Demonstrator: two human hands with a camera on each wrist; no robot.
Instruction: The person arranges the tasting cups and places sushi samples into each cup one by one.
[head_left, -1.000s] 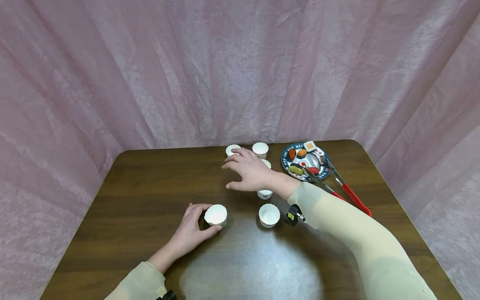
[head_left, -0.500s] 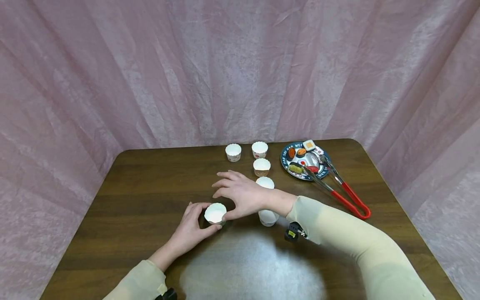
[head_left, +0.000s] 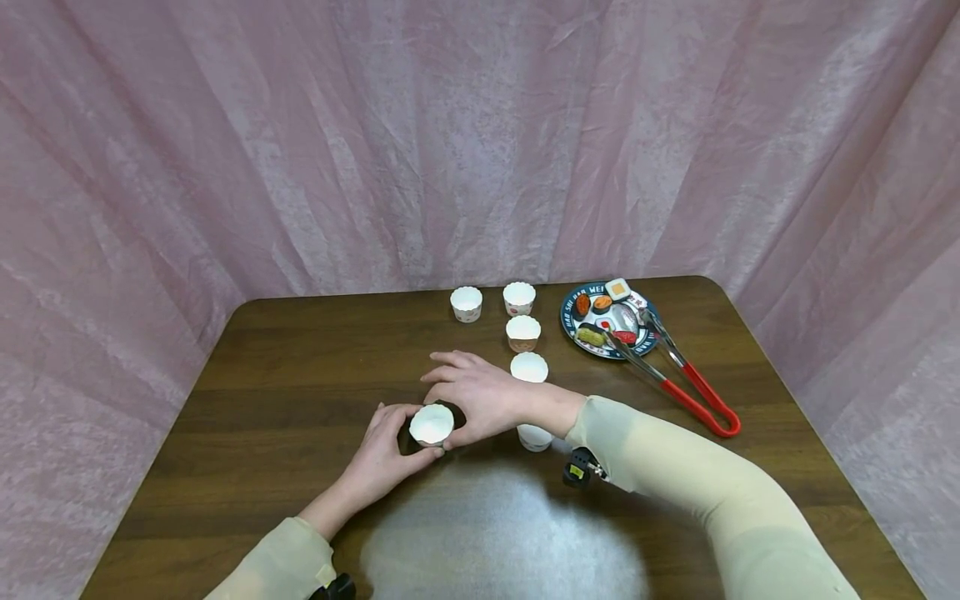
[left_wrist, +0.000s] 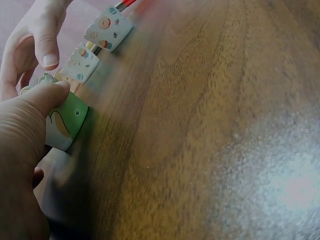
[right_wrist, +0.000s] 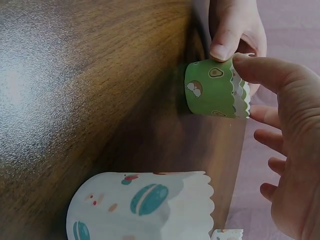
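Observation:
A green paper baking cup (head_left: 432, 425) with a white inside and scalloped rim stands upright at the middle of the table. My left hand (head_left: 386, 450) holds it by its left side, thumb in front and fingers behind. Avocado prints show on its green wall in the right wrist view, the green cup (right_wrist: 212, 92). My right hand (head_left: 480, 396) reaches from the right, thumb and forefinger spread around the rim. In the left wrist view the right thumb (left_wrist: 47, 52) is a little apart from the cup.
Several more paper cups stand in a column to the right, including a white cup (head_left: 522, 333) and one (head_left: 535, 437) partly under my right wrist. Another cup (head_left: 466, 304) is at the back. A blue-rimmed plate (head_left: 572, 333) holds sushi pieces, with red-handled tongs (head_left: 701, 400) across it.
My right hand has come back from the cups at the rear to the green baking cup, uncovering those rear cups. My left hand has kept its hold there.

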